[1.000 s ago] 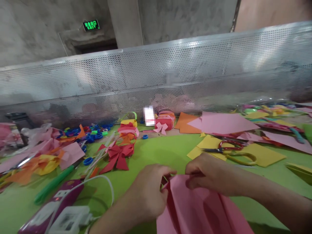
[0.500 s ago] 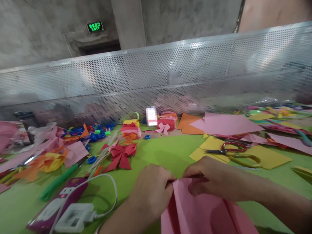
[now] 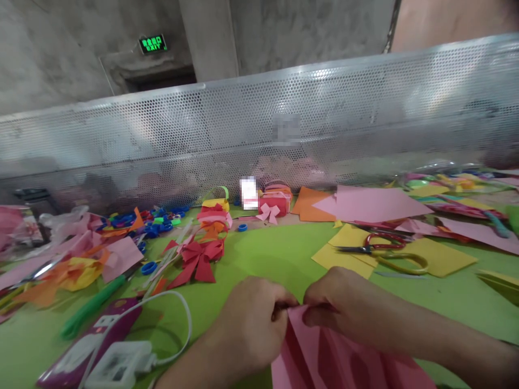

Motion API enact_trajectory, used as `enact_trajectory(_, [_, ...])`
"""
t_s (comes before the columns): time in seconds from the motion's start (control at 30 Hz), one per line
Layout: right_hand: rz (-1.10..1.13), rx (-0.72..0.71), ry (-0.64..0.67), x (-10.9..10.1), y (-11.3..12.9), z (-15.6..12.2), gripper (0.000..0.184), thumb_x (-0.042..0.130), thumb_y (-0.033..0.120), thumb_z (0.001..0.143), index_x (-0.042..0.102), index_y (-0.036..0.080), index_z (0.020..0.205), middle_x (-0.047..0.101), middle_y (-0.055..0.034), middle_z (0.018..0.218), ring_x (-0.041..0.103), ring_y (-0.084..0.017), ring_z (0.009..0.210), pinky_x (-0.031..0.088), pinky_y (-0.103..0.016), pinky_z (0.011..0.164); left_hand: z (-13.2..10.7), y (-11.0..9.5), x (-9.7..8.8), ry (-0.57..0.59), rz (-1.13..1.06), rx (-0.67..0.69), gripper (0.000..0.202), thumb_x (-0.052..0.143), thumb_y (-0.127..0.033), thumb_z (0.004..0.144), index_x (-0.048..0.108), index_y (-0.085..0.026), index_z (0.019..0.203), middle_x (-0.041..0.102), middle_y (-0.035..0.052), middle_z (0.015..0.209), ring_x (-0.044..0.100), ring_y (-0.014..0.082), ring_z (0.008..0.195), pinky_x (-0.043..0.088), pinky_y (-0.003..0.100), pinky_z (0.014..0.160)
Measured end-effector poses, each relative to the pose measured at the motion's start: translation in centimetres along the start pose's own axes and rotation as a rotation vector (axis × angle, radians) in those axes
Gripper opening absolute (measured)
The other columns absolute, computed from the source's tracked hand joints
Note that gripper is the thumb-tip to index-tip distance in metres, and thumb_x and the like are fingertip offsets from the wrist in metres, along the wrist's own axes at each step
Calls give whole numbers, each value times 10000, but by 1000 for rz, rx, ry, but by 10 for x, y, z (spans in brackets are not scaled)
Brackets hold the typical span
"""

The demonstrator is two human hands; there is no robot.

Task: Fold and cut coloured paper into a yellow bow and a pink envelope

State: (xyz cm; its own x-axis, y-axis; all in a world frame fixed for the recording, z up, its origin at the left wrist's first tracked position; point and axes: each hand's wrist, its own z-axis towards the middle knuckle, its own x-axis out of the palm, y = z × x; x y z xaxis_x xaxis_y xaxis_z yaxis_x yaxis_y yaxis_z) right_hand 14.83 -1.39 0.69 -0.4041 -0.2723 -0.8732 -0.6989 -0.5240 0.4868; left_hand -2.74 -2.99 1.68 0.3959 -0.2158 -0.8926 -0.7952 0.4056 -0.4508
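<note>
Writing glows green on the exit sign (image 3: 152, 44) high on the concrete wall (image 3: 279, 32), the word "EXIT" beneath a row of Chinese characters; a white card-like item (image 3: 248, 193) at the far edge of the counter (image 3: 263, 254) is pixelated, so nothing on it can be read; dark print on the white adapter (image 3: 119, 364) is too blurred to make out.

Both hands are nearly closed and almost meet; the left hand (image 3: 255, 319) pinches the top corner of a folded pink paper (image 3: 336, 356) between thumb and curled fingers; the right hand (image 3: 336, 302) pinches the same top edge just beside it; the paper hangs below them in matte, pleated folds, toward the counter's near side.

Perforated metal screen (image 3: 243, 119), grey and glossy, runs along the far edge; before it sits a red paper box (image 3: 273, 205) with a pink bow (image 3: 269, 213); a crisp red bow (image 3: 198, 258) lies nearer, left of the middle; scissors (image 3: 389, 251) with one red and one yellow handle loop rest on flat yellow sheets (image 3: 448, 256) to the right; at the near left corner, a smooth purple-and-white power strip (image 3: 81, 348) lies beside the adapter, under a looping white cable (image 3: 188, 319).
</note>
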Motion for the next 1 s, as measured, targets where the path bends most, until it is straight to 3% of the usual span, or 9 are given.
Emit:
enact_trajectory(0.13, [-86, 0, -12, 3, 2, 1, 257, 592, 159, 752, 570, 151, 496, 205, 81, 446, 161, -61, 448, 121, -211, 422, -5, -5, -6, 4, -18, -16, 314, 440, -104, 682, 718, -204, 790, 703, 28, 741, 547, 121, 612, 316, 243, 533])
enact_trajectory(0.23, [-156, -6, -25, 4, 4, 2, 250, 598, 191, 782, 617, 161, 535, 313, 72, 429, 148, -64, 440, 127, -225, 433, -6, -10, -9, 59, -30, -20, 223, 492, -135, 668, 700, -195, 720, 676, 18, 668, 533, 123, 591, 304, 245, 512])
enact_trajectory(0.37, [-165, -19, 7, -1, -1, 0, 191, 613, 227, 767, 629, 171, 585, 493, 45, 482, 300, -61, 438, 150, -225, 448, -3, -10, -7, 28, 49, -143, 179, 534, -177, 659, 701, -210, 711, 675, 10, 657, 538, 134, 581, 300, 252, 512])
enact_trajectory(0.47, [-221, -13, 27, -8, -9, -5, 180, 605, 224, 747, 604, 168, 576, 527, 33, 516, 377, -73, 478, 151, -228, 456, -2, -5, -5, -27, 135, -184, 189, 522, -187, 682, 707, -223, 670, 678, 12, 630, 545, 141, 570, 294, 260, 519])
enact_trajectory(0.7, [-531, 52, 66, -13, 1, -7, 210, 560, 79, 704, 612, 161, 517, 556, -6, 481, 300, -80, 413, 104, -273, 451, -1, -3, -5, 1, 210, -117, 224, 492, -154, 674, 699, -235, 700, 694, 22, 694, 589, 173, 652, 316, 276, 555])
enact_trajectory(0.83, [-588, 50, 93, -13, 8, -6, 204, 571, 74, 728, 654, 168, 567, 600, -23, 510, 387, -94, 417, 101, -271, 433, 3, -9, -3, 69, 290, -89, 109, 614, -282, 667, 696, -214, 693, 690, 65, 709, 604, 224, 666, 306, 286, 522])
enact_trajectory(1.0, [-544, -23, 58, -10, -2, -8, 144, 600, 96, 683, 651, 182, 579, 625, -28, 545, 534, -128, 475, 86, -269, 429, 12, -19, -6, 144, 413, -54, 112, 686, -279, 641, 655, -182, 594, 640, 61, 593, 584, 210, 577, 260, 274, 473])
